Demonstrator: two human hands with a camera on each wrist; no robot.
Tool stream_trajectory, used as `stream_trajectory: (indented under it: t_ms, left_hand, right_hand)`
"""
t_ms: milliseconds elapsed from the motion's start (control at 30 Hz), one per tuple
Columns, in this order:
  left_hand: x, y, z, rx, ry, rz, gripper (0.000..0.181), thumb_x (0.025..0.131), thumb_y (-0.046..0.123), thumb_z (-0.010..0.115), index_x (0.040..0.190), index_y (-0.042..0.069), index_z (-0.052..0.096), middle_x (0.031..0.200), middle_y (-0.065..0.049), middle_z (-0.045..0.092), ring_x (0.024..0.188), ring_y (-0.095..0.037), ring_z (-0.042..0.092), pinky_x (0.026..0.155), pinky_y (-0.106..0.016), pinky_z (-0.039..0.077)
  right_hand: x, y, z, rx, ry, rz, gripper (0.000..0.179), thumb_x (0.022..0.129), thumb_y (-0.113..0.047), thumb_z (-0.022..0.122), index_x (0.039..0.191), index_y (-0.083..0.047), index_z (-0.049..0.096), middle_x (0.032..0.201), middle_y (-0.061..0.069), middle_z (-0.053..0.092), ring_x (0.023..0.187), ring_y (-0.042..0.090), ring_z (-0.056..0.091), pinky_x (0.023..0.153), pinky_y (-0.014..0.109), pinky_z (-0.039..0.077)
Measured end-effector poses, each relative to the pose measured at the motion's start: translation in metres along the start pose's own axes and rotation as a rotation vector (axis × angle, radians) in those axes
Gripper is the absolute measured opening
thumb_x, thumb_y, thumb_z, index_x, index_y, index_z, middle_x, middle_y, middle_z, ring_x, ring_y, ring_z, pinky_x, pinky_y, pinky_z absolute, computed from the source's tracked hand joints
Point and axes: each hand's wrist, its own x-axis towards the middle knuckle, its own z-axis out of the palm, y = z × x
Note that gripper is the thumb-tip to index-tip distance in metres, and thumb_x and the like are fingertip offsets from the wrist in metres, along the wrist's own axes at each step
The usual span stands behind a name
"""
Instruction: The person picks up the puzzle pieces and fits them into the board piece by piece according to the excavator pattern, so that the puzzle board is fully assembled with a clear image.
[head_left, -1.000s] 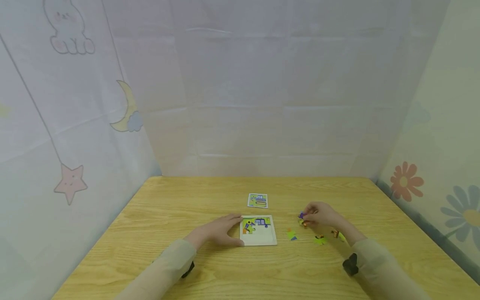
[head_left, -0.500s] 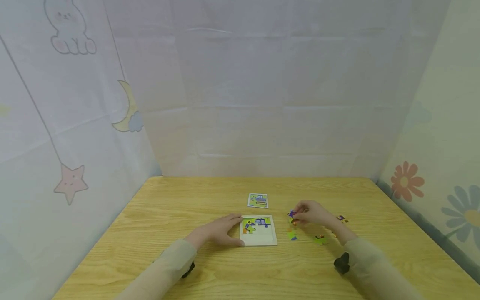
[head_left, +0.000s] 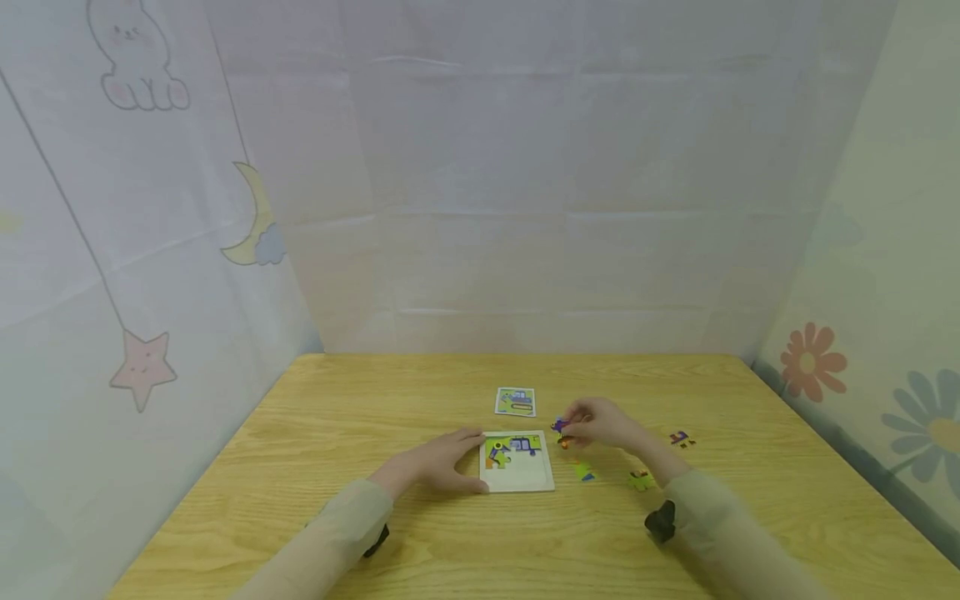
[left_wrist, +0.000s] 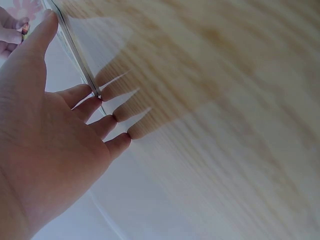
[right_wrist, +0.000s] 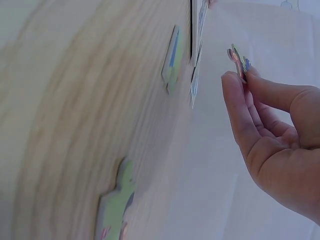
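Note:
My left hand rests at the left side of a white puzzle tray, with thumb and fingers spread along its edge. In the left wrist view the fingertips of that hand touch the table by the tray's corner. Several joined pieces, showing part of a digger picture, fill the upper part of the tray. Right of the tray, my right hand pinches a purple, green and orange puzzle piece between thumb and fingers, above the table. Whether it is one piece or two together, I cannot tell.
A loose green and blue piece lies right of the tray. Farther right are a green piece and some small dark purple and orange pieces. Behind the tray lies a square picture card on the wooden table.
My right hand has moved left toward the tray, carrying the puzzle piece, and uncovered the loose pieces at the right. The left hand and the tray have stayed in place.

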Motion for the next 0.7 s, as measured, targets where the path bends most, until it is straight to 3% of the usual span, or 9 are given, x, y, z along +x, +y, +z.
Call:
stream_trajectory:
  t_ms: [400, 700]
  left_hand:
    - [-0.001, 0.0, -0.001, 0.008, 0.0, -0.001, 0.085, 0.084, 0.056, 0.061, 0.147, 0.008, 0.03, 0.155, -0.01, 0.023, 0.142, -0.031, 0.023, 0.114, -0.049, 0.025]
    - [0.0, 0.0, 0.0, 0.008, -0.006, -0.011, 0.086, 0.084, 0.057, 0.06, 0.148, 0.009, 0.029, 0.156, -0.009, 0.022, 0.142, -0.031, 0.022, 0.115, -0.048, 0.024]
  right_hand:
    - [0.008, -0.013, 0.018, -0.004, 0.006, -0.005, 0.017, 0.086, -0.01, 0.067, 0.097, 0.0, 0.06, 0.087, 0.01, 0.062, 0.069, 0.015, 0.063, 0.062, 0.03, 0.058]
    - [0.015, -0.017, 0.031, 0.08, 0.008, 0.034, 0.015, 0.085, -0.005, 0.067, 0.096, 0.003, 0.061, 0.086, 0.011, 0.061, 0.068, 0.018, 0.065, 0.063, 0.035, 0.059]
